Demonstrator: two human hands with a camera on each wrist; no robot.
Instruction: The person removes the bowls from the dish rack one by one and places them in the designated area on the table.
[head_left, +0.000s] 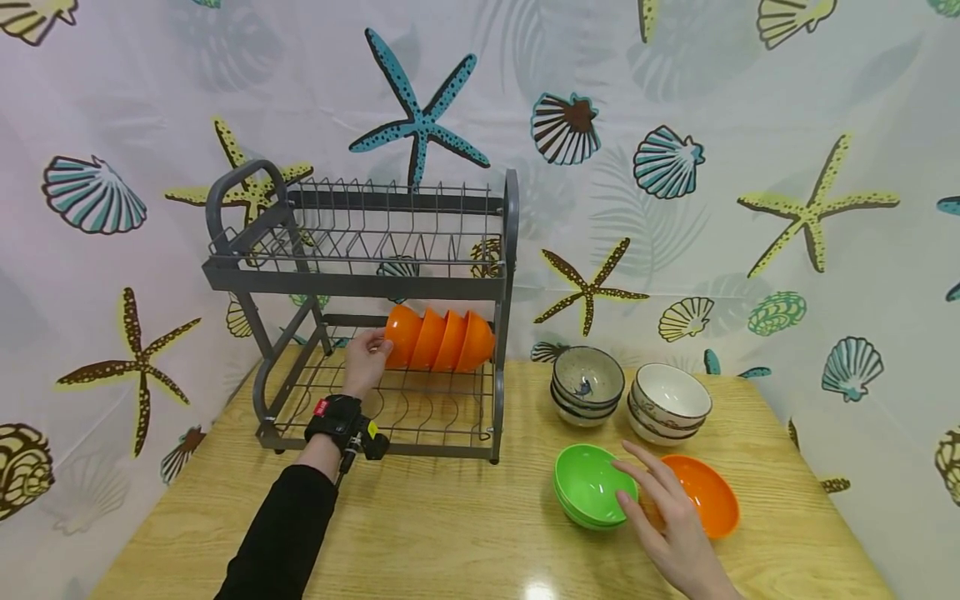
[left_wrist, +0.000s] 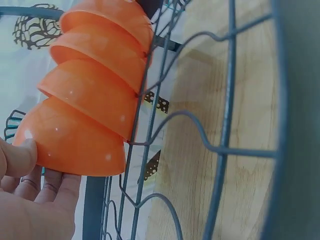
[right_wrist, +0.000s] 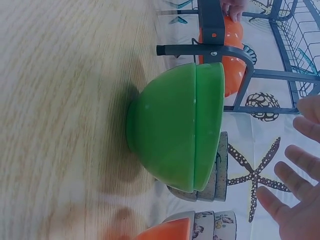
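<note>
Looks like a staged kitchen corner, folks: bowls (head_left: 438, 342) in a rack (head_left: 360, 286) on the bench (head_left: 450, 533), shell-print curtain (head_left: 465, 42) all round, and a wrist camera (head_left: 376, 446)!

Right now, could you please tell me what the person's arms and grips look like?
The left arm wears a black sleeve and a black wrist strap with a red tag; by the strap are a small black device, a yellow marking and a dark cable. The left grip and right grip are bare, without gloves. No right sleeve is in view.
</note>
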